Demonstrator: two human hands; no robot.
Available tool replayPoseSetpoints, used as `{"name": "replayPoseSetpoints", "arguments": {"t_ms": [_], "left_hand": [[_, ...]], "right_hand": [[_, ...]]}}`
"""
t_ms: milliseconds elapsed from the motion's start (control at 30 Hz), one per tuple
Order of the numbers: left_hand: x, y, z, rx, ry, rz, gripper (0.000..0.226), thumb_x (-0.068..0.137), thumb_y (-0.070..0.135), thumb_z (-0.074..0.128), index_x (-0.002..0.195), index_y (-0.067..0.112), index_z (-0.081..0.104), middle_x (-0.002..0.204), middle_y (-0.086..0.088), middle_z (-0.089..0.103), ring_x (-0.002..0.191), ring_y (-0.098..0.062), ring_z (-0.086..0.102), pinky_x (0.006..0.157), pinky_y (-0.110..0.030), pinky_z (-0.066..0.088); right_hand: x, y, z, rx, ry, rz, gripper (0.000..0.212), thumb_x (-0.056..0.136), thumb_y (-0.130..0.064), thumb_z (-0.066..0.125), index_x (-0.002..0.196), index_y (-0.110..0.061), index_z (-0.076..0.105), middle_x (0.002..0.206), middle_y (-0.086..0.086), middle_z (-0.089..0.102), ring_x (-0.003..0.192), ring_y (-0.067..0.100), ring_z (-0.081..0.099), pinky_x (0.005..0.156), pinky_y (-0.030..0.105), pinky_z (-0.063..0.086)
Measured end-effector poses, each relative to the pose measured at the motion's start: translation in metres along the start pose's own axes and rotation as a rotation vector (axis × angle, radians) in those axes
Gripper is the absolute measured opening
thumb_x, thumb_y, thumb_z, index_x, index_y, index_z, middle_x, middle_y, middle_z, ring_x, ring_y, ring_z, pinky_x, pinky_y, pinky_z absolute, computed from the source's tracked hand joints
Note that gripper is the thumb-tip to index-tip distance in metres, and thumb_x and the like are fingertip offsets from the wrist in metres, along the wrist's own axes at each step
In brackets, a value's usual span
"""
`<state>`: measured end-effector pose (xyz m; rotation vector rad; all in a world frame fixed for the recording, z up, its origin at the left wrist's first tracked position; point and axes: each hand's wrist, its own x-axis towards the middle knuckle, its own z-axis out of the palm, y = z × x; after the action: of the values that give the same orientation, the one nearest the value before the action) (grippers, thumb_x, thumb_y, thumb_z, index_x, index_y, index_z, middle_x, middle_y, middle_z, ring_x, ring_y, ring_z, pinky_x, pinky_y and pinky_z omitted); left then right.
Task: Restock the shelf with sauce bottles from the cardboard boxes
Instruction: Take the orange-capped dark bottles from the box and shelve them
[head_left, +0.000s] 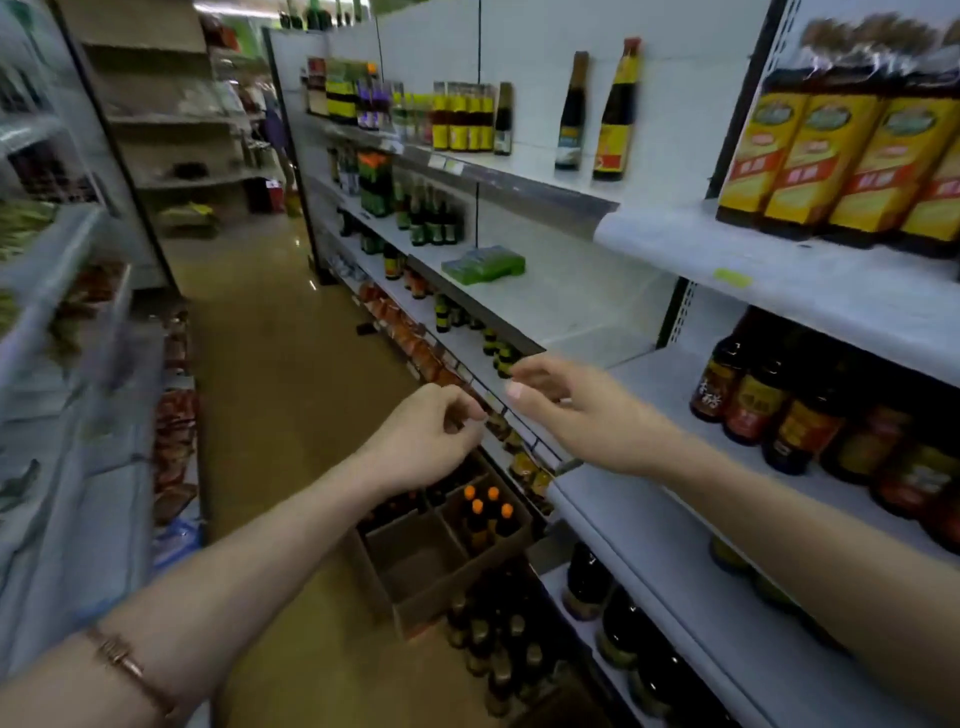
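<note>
Forearms are reaching forward: left hand (434, 431) is hanging loosely curled, right hand (563, 402) is spreading relaxed, both carrying nothing. Sauce bottles (485, 512) are standing below in the cardboard box (415, 566). Shelf edge (613, 525) is crowding the lift path; knocking is likely. Aisle floor (291, 364) is offering room.

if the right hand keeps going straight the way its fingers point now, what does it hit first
Probably the small dark jars at the front edge of the shelf, just past the fingertips of the right hand. The fingers point up and left towards them, and the hand holds nothing. Depth is unclear in this single view, so it might pass in front of them.
</note>
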<state>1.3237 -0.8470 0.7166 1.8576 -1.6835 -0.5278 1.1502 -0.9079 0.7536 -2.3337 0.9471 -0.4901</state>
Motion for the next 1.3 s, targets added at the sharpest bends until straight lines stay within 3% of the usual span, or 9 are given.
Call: {"name": "replayPoseSetpoints", "arguments": {"t_ms": [133, 267, 400, 533, 667, 800, 1000, 1200, 1300], "left_hand": [[0.061, -0.048, 0.002, 0.003, -0.054, -0.041, 0.017, 0.095, 0.029, 0.056, 0.111, 0.025, 0.059, 0.111, 0.005, 0.051, 0.097, -0.009, 0.054, 0.077, -0.019, 0.042], [0.124, -0.090, 0.001, -0.040, -0.104, -0.089, 0.017, 0.096, 0.020, 0.055, 0.112, 0.021, 0.055, 0.099, 0.010, 0.051, 0.083, -0.004, 0.053, 0.064, -0.010, 0.043], [0.179, -0.141, 0.012, -0.018, -0.160, -0.206, 0.028, 0.095, 0.020, 0.056, 0.121, 0.018, 0.049, 0.117, -0.001, 0.053, 0.095, -0.010, 0.051, 0.077, -0.018, 0.041], [0.220, -0.175, 0.029, -0.101, -0.144, -0.232, 0.011, 0.100, 0.028, 0.047, 0.108, 0.023, 0.052, 0.111, 0.004, 0.058, 0.093, -0.006, 0.052, 0.064, -0.007, 0.039], [0.271, -0.206, 0.036, -0.094, -0.144, -0.186, 0.019, 0.101, 0.033, 0.042, 0.102, 0.022, 0.059, 0.105, 0.004, 0.058, 0.096, -0.013, 0.056, 0.070, -0.017, 0.037], [0.322, -0.251, 0.047, -0.007, -0.286, -0.129, 0.020, 0.101, 0.031, 0.044, 0.107, 0.019, 0.059, 0.110, 0.001, 0.055, 0.095, -0.011, 0.052, 0.075, -0.018, 0.036], [0.411, -0.326, 0.072, 0.023, -0.540, -0.022, 0.027, 0.102, 0.029, 0.044, 0.123, 0.017, 0.056, 0.124, 0.000, 0.050, 0.111, -0.014, 0.052, 0.086, -0.021, 0.041], [0.486, -0.399, 0.116, 0.177, -0.819, -0.052, 0.052, 0.101, 0.035, 0.043, 0.148, 0.017, 0.029, 0.153, -0.006, 0.025, 0.139, -0.026, 0.030, 0.111, -0.036, 0.033], [0.507, -0.432, 0.155, 0.217, -0.881, -0.103, 0.060, 0.101, 0.036, 0.042, 0.152, 0.019, 0.017, 0.157, -0.008, 0.016, 0.143, -0.029, 0.021, 0.115, -0.041, 0.027]], "right_hand": [[0.073, 0.025, 0.021, 0.050, -0.026, 0.048, 0.046, 0.098, -0.045, 0.048, 0.136, -0.020, 0.049, 0.125, -0.009, 0.057, 0.116, 0.008, 0.055, 0.099, 0.026, 0.045], [0.151, 0.052, 0.034, 0.127, 0.008, 0.075, 0.046, 0.097, -0.046, 0.048, 0.135, -0.021, 0.050, 0.120, -0.009, 0.058, 0.114, 0.009, 0.056, 0.096, 0.027, 0.047], [0.210, 0.084, 0.045, 0.110, -0.043, 0.128, 0.048, 0.099, -0.044, 0.046, 0.141, -0.020, 0.045, 0.137, -0.002, 0.054, 0.120, 0.012, 0.054, 0.095, 0.023, 0.042], [0.249, 0.115, 0.064, 0.116, -0.103, 0.208, 0.052, 0.099, -0.043, 0.046, 0.144, -0.017, 0.040, 0.143, 0.001, 0.050, 0.125, 0.016, 0.051, 0.095, 0.025, 0.042], [0.281, 0.150, 0.083, 0.143, -0.080, 0.289, 0.053, 0.098, -0.045, 0.046, 0.143, -0.017, 0.040, 0.140, 0.003, 0.052, 0.125, 0.017, 0.052, 0.101, 0.031, 0.044], [0.311, 0.186, 0.113, 0.169, -0.084, 0.395, 0.055, 0.098, -0.046, 0.046, 0.144, -0.016, 0.038, 0.143, 0.003, 0.050, 0.126, 0.016, 0.051, 0.096, 0.024, 0.042], [0.370, 0.231, 0.165, 0.211, 0.013, 0.627, 0.057, 0.099, -0.045, 0.047, 0.146, -0.016, 0.034, 0.146, 0.005, 0.047, 0.130, 0.018, 0.048, 0.093, 0.021, 0.038], [0.415, 0.271, 0.224, 0.297, 0.104, 0.847, 0.055, 0.100, -0.040, 0.048, 0.145, -0.011, 0.036, 0.144, 0.008, 0.048, 0.129, 0.023, 0.049, 0.101, 0.033, 0.043], [0.423, 0.301, 0.260, 0.267, 0.107, 0.911, 0.048, 0.099, -0.036, 0.050, 0.140, -0.011, 0.042, 0.133, 0.008, 0.055, 0.121, 0.024, 0.054, 0.088, 0.027, 0.043]]}}
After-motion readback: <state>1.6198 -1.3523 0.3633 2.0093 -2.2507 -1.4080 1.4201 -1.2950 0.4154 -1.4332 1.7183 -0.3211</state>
